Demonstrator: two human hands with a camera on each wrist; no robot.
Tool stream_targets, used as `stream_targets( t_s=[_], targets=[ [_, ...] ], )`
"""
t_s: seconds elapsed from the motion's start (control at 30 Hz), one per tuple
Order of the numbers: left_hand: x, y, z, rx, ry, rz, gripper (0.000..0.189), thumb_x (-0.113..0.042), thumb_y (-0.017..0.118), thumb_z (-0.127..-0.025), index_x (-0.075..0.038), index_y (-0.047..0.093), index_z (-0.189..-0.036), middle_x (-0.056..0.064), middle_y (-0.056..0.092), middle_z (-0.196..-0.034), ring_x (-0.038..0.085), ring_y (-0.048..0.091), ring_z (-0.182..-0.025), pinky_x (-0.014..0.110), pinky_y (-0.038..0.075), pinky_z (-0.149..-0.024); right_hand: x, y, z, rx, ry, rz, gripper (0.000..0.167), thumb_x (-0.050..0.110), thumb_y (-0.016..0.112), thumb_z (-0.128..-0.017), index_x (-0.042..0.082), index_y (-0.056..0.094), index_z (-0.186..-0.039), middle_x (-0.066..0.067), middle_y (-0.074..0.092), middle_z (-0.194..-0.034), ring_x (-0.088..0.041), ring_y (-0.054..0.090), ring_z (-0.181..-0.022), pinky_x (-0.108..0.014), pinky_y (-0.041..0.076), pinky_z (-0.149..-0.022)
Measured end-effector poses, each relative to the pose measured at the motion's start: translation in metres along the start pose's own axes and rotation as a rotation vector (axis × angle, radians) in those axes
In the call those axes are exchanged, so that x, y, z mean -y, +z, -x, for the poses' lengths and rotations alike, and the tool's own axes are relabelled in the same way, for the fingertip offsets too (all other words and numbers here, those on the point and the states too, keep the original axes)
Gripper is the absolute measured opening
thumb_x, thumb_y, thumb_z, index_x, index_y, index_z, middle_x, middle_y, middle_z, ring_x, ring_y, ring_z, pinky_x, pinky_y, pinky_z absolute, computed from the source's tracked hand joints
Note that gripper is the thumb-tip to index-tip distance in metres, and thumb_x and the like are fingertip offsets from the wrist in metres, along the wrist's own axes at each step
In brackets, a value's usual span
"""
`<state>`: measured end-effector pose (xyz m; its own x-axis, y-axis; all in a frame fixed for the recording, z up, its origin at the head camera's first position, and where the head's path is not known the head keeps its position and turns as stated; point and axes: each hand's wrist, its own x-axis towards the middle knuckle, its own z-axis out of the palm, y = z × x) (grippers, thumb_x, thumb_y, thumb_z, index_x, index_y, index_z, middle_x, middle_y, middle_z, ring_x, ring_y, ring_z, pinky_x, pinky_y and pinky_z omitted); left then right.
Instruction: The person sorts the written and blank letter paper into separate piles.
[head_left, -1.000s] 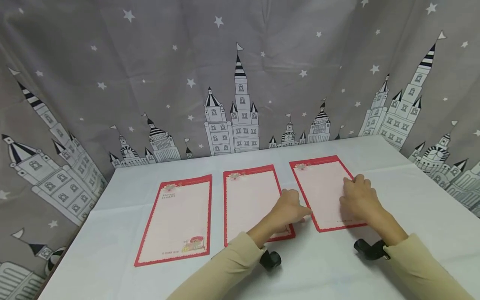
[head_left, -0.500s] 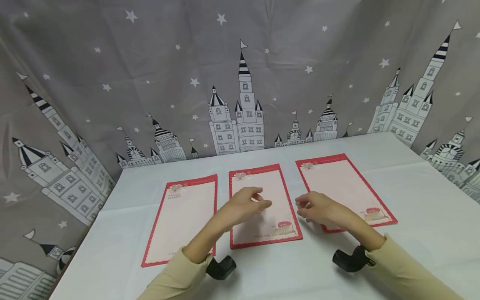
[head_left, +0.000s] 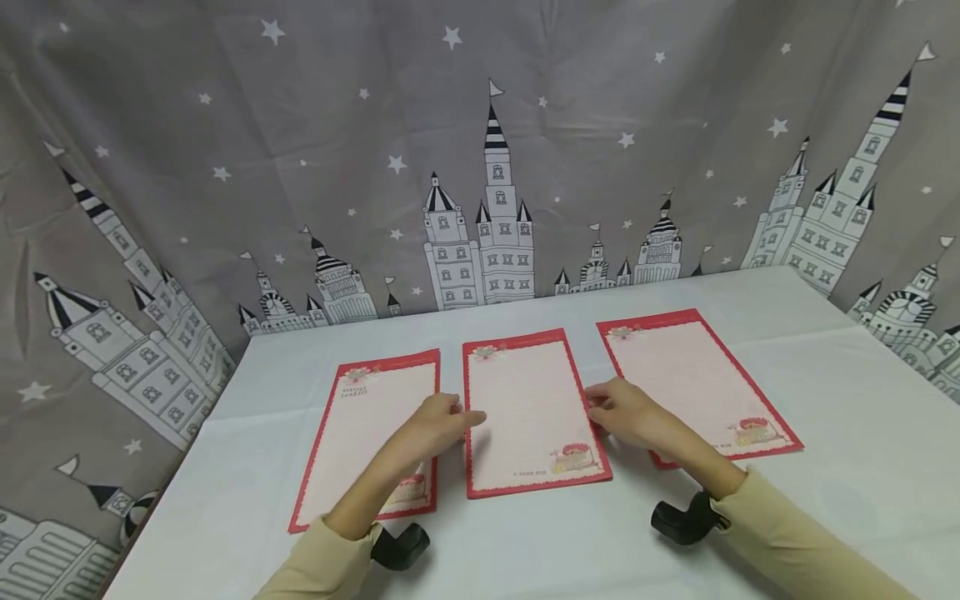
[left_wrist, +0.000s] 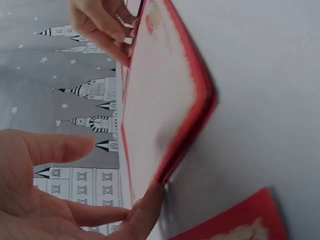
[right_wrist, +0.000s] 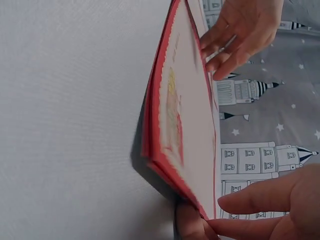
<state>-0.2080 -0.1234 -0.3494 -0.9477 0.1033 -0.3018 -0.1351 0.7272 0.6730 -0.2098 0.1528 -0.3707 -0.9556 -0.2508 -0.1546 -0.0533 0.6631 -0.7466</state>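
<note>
A middle pad of letter paper (head_left: 525, 400), pink with a red scalloped border, lies flat on the white table, showing some sheet thickness at its edge in the wrist views. My left hand (head_left: 431, 429) is at its left edge; in the left wrist view the fingertips (left_wrist: 150, 205) touch that edge and the thumb stands apart. At the opposite edge my right hand (head_left: 633, 412) has its fingertips (right_wrist: 189, 218) against the paper's side, thumb lifted off. Both hands have loosely extended fingers.
A matching letter-paper pad (head_left: 352, 442) lies to the left, partly covered by the left forearm. Another matching pad (head_left: 682, 375) lies to the right, under the right forearm. Behind the white tabletop (head_left: 525, 550) hangs a grey castle-print cloth (head_left: 360, 133).
The right hand left the right pad and moved left to the middle one. The left hand crossed over the middle pad to its left edge. The pads shifted slightly in view with the camera.
</note>
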Motion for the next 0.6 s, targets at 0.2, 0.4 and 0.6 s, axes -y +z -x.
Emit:
stream_targets(
  t_s=[0.2,0.4,0.6],
  targets=[
    [0.003,0.005,-0.003,0.016,-0.023,0.059,0.031,-0.025,0.071,-0.095,0.004,0.060,-0.101,0.006,0.043,-0.077,0.017,0.039,-0.071,0.030,0.035,-0.063,0.004,0.005,0.001,-0.028,0.006,0.024,0.049,0.003,0.065,-0.095,-0.019,0.055,-0.137,-0.024,0.066,-0.115,-0.026,0.060,-0.090,-0.032,0.053,-0.069],
    [0.004,0.009,-0.006,-0.013,0.005,0.043,0.029,-0.021,0.070,-0.096,-0.005,0.051,-0.081,0.004,0.040,-0.066,0.014,0.031,-0.058,0.028,0.030,-0.056,0.007,0.011,0.005,-0.050,-0.016,0.015,0.052,0.001,0.066,-0.093,-0.022,0.053,-0.138,-0.022,0.059,-0.108,-0.025,0.053,-0.086,-0.031,0.048,-0.063],
    [0.004,0.013,-0.005,-0.030,0.135,-0.001,0.037,-0.014,0.068,-0.097,-0.008,0.045,-0.068,0.001,0.038,-0.056,0.011,0.030,-0.052,0.024,0.026,-0.052,0.010,0.015,0.009,-0.065,-0.059,0.084,0.054,-0.001,0.065,-0.092,-0.025,0.049,-0.138,-0.026,0.057,-0.113,-0.025,0.052,-0.085,-0.030,0.046,-0.062]
  ],
)
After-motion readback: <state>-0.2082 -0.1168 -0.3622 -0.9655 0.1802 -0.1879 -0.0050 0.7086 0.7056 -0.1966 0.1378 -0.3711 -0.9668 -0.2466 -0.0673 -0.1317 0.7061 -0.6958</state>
